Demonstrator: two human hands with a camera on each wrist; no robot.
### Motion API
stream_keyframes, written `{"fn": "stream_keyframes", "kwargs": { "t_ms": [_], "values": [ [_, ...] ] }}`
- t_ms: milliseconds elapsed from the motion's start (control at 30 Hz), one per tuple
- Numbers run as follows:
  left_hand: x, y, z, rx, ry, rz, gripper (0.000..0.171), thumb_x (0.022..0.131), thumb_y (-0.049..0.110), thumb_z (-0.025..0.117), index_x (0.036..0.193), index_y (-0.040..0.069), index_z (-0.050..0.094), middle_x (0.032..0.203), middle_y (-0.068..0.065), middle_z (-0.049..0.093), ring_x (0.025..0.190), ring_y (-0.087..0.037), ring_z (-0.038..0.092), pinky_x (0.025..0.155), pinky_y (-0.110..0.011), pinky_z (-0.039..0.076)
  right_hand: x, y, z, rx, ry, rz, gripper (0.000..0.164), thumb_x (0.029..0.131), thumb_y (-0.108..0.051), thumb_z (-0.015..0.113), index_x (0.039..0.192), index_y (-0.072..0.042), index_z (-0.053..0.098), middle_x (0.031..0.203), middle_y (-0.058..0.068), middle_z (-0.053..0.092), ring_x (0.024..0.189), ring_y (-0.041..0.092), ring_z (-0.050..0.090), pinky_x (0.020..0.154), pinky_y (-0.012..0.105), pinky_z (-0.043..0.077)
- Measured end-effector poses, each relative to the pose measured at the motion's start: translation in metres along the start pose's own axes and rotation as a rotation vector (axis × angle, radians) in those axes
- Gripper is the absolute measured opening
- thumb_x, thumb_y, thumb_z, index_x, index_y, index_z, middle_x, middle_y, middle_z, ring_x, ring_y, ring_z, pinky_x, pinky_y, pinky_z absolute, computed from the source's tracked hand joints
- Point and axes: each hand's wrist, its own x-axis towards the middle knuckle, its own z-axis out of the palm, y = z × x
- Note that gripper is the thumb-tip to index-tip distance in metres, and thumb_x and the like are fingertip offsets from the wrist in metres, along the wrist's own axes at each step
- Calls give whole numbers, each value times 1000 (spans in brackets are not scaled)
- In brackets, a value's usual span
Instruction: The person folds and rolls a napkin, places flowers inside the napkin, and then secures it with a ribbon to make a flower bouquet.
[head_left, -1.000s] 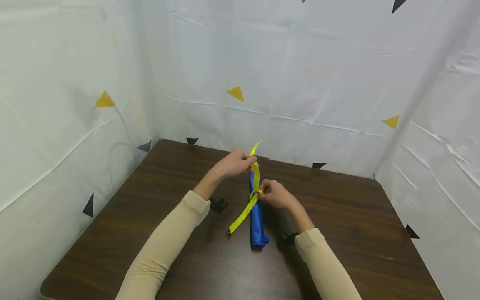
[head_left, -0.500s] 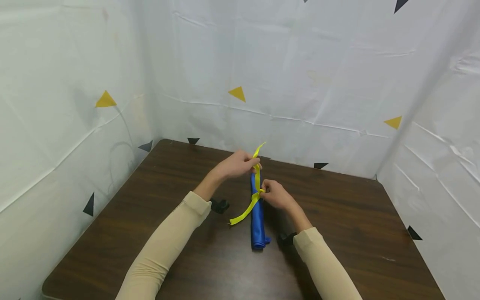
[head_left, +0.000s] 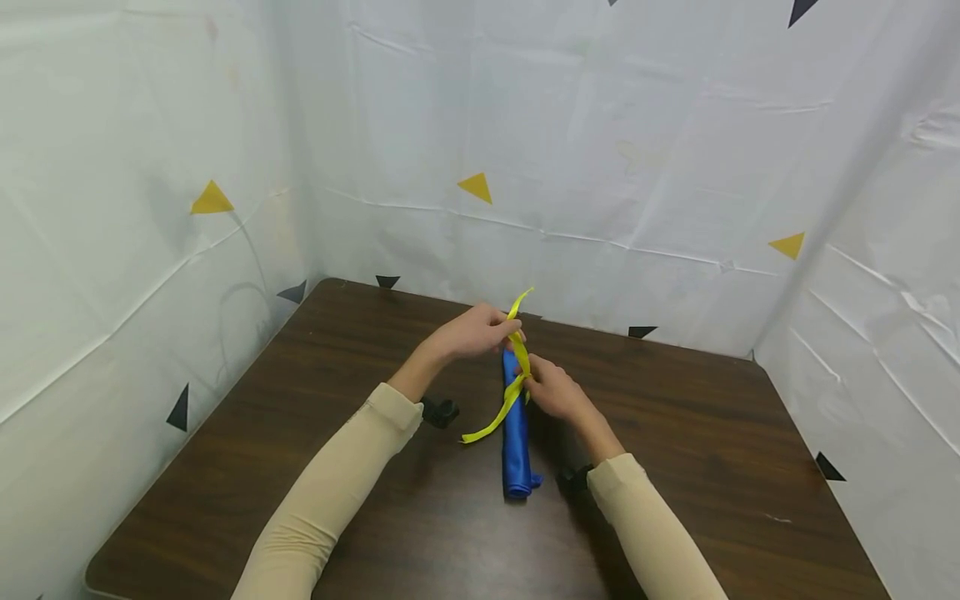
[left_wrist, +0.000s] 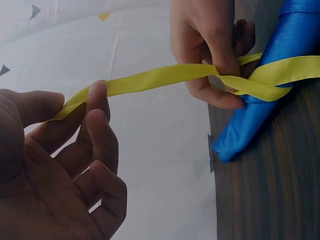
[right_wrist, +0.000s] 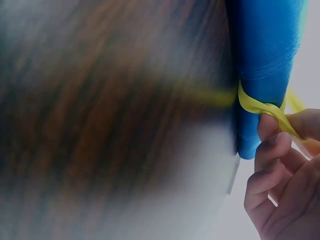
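A rolled blue cloth (head_left: 515, 454) lies lengthwise on the table, a yellow ribbon (head_left: 497, 421) wrapped round it and crossed over itself. My left hand (head_left: 472, 332) pinches one ribbon end between thumb and fingers, above the roll's far end; that length (left_wrist: 155, 80) runs fairly taut in the left wrist view. At the crossing, my right hand (head_left: 553, 389) pinches the ribbon (right_wrist: 255, 104) against the roll's side, as the right wrist view shows. The other ribbon tail hangs loose to the left. Part of the crossing is hidden behind the right fingers.
The dark wooden table (head_left: 697, 467) extends on both sides of the roll. White sheeting (head_left: 585, 150) with yellow and black triangles encloses its back and sides. Black wrist mounts (head_left: 440, 412) sit under each forearm.
The loose ribbon tail has drawn up slightly and curved. My left hand has shifted a little to the right and toward me. The right fingers have shifted their hold at the crossing.
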Motion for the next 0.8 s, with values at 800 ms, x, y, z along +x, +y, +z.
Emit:
{"fn": "stream_keyframes", "kwargs": {
  "t_ms": [800],
  "values": [
    [-1, -4, -1, 15, 4, -15, 40, 115, 33, 51, 116, 8, 81, 102, -8, 78, 76, -22, 54, 62, -26, 38, -9, 7, -21, 577, -82, 146, 42, 111, -23, 52, 146, -3, 62, 124, 16, 70, 92, 31, 67, 76, 30, 48]
  ]
}}
